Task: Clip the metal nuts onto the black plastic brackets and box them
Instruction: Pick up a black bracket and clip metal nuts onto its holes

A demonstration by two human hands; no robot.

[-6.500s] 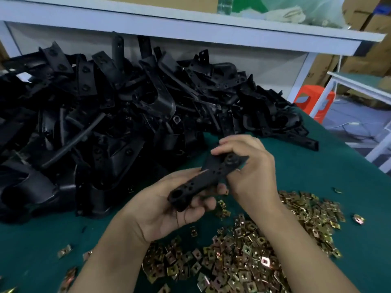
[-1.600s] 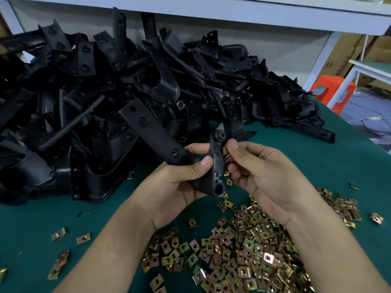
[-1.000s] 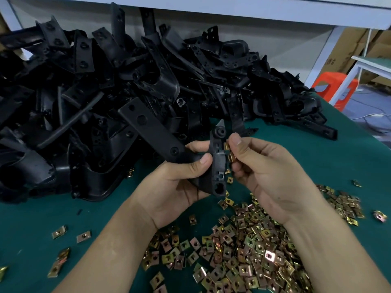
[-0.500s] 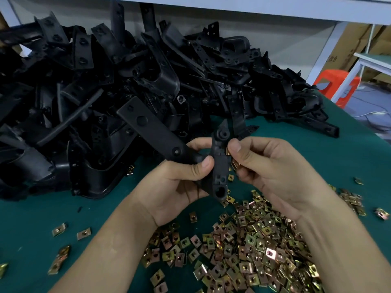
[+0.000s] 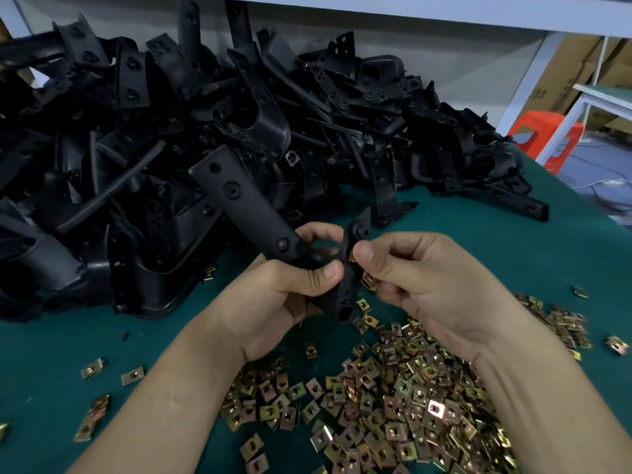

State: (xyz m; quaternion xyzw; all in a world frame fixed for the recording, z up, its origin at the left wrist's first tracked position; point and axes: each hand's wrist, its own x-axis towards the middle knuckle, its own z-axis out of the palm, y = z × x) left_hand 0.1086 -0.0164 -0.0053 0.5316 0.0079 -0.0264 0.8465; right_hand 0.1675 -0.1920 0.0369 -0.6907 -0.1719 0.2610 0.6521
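Observation:
My left hand point(image 5: 277, 292) grips a black plastic bracket point(image 5: 239, 200) at its bend, its long arm pointing up and left. My right hand point(image 5: 424, 278) pinches a gold metal nut point(image 5: 352, 257) against the edge of the bracket's short arm, thumb on top. More nuts seem to sit in that hand's curled fingers point(image 5: 367, 280). A heap of loose gold nuts point(image 5: 393, 405) lies on the green table below both hands.
A large pile of black brackets point(image 5: 171, 131) fills the back and left of the green table point(image 5: 513, 254). Stray nuts point(image 5: 92, 367) lie at the left. An orange stool point(image 5: 540, 131) and a white table frame stand at the right. A white shelf runs overhead.
My right thumb has slid the nut a little lower against the bracket's short arm. My left hand keeps its grip on the bracket, which has hardly moved.

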